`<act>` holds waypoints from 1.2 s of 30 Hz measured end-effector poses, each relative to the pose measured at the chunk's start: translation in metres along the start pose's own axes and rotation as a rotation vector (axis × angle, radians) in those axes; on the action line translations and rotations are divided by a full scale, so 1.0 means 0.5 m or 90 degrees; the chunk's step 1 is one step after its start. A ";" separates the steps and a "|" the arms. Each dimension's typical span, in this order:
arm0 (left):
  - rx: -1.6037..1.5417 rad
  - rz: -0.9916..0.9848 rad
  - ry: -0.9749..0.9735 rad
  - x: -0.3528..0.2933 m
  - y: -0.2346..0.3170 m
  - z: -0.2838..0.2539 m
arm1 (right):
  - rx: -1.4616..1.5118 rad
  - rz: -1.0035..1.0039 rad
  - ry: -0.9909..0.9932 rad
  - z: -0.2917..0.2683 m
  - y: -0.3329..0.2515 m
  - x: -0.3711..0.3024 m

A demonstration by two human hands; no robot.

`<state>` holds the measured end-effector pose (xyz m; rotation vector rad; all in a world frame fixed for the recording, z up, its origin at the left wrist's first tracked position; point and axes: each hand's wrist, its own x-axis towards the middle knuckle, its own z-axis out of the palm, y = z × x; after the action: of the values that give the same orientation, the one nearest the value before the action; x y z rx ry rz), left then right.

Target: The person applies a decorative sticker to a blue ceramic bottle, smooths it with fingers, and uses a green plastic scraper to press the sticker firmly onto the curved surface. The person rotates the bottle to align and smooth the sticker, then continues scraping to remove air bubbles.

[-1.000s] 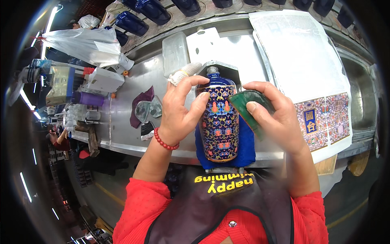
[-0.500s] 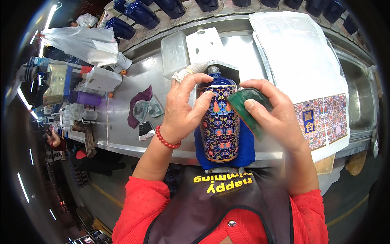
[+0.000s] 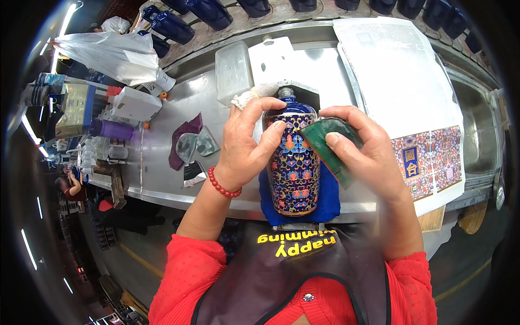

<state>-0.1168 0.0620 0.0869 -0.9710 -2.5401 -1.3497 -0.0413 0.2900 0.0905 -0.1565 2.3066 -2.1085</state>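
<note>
A dark blue glass bottle (image 3: 295,168), wrapped in a colourful floral film, lies with its neck pointing away from me on a blue cloth (image 3: 330,189). My left hand (image 3: 244,138) closes lightly around its upper left side, thumb on the pattern and forefinger at the shoulder. In my right hand (image 3: 368,149) a flat green scraper (image 3: 333,149) is pinched between thumb and fingers. The scraper's corner meets the bottle's right side, just below the shoulder. The fingers beneath the scraper are partly hidden.
On the right lies a stack of white sheets (image 3: 401,76) with patterned panels, beside a metal sink (image 3: 476,119). A clear plastic box (image 3: 233,70) and white cloth bundle (image 3: 254,95) stand behind the bottle. Film scraps (image 3: 189,143) lie left. Blue bottles (image 3: 254,6) line the back track.
My hands, the bottle and the scraper are almost unmoved. The row of blue bottles at the back has shifted along its track.
</note>
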 end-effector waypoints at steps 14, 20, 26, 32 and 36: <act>-0.008 0.015 0.002 0.000 -0.006 -0.002 | 0.036 0.014 -0.004 -0.003 0.008 0.006; -0.012 0.012 -0.002 0.007 -0.005 -0.005 | 0.035 0.009 0.002 -0.004 0.008 0.014; 0.063 0.042 -0.041 0.021 0.007 -0.017 | 0.018 -0.028 0.056 -0.002 0.013 0.029; 0.129 0.118 -0.054 0.035 0.017 -0.017 | -0.016 -0.061 0.062 -0.005 0.016 0.039; 0.161 0.175 -0.039 0.038 0.025 -0.011 | -0.009 -0.054 0.072 -0.007 0.014 0.042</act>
<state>-0.1255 0.0718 0.1063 -1.2639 -2.4282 -0.9136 -0.0629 0.2923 0.0849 -0.1418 2.4196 -2.1946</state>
